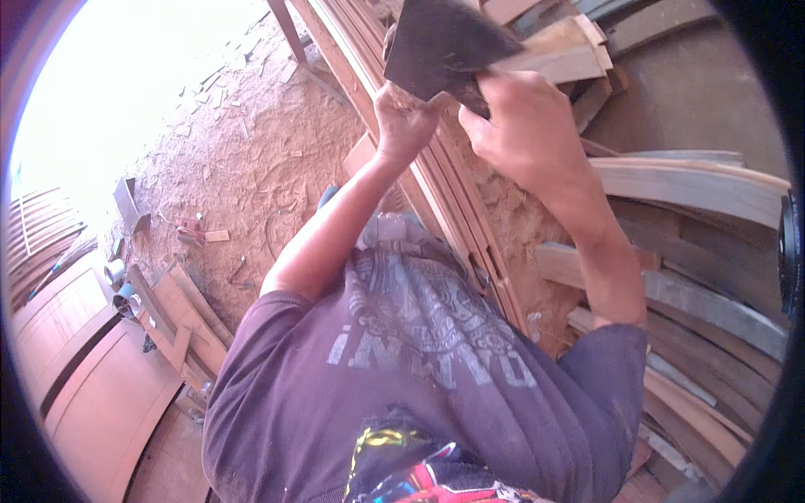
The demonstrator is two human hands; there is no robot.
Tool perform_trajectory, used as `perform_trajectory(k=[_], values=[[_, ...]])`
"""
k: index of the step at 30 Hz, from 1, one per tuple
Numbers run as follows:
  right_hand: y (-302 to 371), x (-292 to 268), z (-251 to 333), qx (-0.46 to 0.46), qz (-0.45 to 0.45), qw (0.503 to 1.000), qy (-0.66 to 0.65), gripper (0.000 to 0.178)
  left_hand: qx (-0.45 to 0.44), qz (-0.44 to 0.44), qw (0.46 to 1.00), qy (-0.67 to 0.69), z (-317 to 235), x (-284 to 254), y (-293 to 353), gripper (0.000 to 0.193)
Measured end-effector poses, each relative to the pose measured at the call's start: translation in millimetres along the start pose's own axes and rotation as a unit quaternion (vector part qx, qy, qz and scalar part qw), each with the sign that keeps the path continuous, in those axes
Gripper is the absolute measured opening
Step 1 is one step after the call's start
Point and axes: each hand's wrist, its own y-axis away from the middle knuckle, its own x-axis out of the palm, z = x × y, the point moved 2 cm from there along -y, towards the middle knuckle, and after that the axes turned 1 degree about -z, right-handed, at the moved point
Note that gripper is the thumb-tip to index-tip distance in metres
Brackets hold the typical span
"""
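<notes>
My right hand is closed around the narrow lower right end of a wide, dark, flat blade shaped like a trapezoid. The kind of tool is not clear. Just left of it, my left hand is at the blade's lower edge, with the thumb stretched toward my right hand. Its other fingers curl up behind the blade and are mostly hidden, so what they hold cannot be made out. Beneath both hands runs a long grooved wooden frame piece, slanting from the upper left down beside my body.
Curved wooden boards are stacked at the right, near a brown panel. Sawdust and wood chips cover the ground at the left. Large wooden panels, cans and a small reddish tool lie farther left.
</notes>
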Motion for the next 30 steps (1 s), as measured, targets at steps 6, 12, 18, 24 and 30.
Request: perform_trajectory(k=[6, 12, 18, 24, 30], values=[[15, 27, 6, 0.077, 0.093, 0.992, 0.045, 0.019, -0.016, 0.023, 0.999, -0.025, -16, 9, 2, 0.023], [21, 15, -26, 0.103, 0.066, 0.992, -0.040, 0.022, -0.127, 0.002, 0.989, -0.075, 6, -15, -15, 0.006], [72, 5, -49, 0.207, -0.094, 0.942, -0.247, 0.025, -0.075, -0.019, 0.997, 0.006, -48, -26, -45, 0.021], [122, 35, -71, 0.310, -0.065, 0.895, -0.314, 0.023, -0.127, -0.076, 0.985, 0.087, -58, -43, -47, 0.027], [141, 54, -79, 0.369, -0.034, 0.852, -0.369, 0.027, -0.180, -0.052, 0.980, 0.066, -54, -39, -37, 0.029]])
